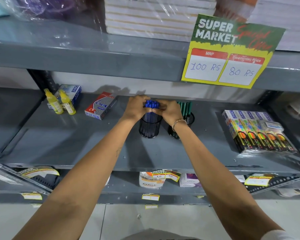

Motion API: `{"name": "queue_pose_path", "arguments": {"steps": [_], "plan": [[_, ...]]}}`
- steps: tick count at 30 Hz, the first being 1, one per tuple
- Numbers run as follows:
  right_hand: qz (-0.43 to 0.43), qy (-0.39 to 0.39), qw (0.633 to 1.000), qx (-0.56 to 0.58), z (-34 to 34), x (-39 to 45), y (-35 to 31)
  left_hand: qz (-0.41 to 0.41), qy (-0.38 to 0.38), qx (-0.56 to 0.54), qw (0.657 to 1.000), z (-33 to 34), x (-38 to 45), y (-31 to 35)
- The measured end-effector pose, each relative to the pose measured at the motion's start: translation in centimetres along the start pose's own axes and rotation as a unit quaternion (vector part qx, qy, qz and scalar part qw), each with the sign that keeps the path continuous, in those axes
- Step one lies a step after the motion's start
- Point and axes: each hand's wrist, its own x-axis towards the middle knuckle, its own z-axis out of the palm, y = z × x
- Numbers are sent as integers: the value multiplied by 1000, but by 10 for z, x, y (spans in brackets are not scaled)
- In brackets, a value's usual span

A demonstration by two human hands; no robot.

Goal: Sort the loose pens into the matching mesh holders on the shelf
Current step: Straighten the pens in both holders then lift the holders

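While gripped between left hand (137,108) and right hand (168,110), blue pens (151,104) stand in mesh holder (150,127).

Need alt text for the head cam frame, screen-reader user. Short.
Both hands, left hand and right hand, grip a bundle of blue pens standing in a black mesh holder on a grey shelf. A second holder with green pens stands just right of it, behind the right wrist.
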Motion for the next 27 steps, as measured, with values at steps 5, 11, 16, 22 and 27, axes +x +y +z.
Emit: {"name": "queue_pose_path", "arguments": {"steps": [5,11,16,22,27], "plan": [[21,-2,999,-24,-1,3,0,-10,9,0,1000,0,0,-4],[18,3,999,-27,-1,-4,-1,-16,31,-3,999,0,-2,-7],[13,14,999,-34,-6,-11,0,-10,55,-25,998,3,-5,-9],[-29,233,971,-45,-46,-23,17,-53,109,-163,979,-3,-22,-27],[88,317,940,93,-48,-45,74,-110,-43,-129,985,24,-44,-52]]}}
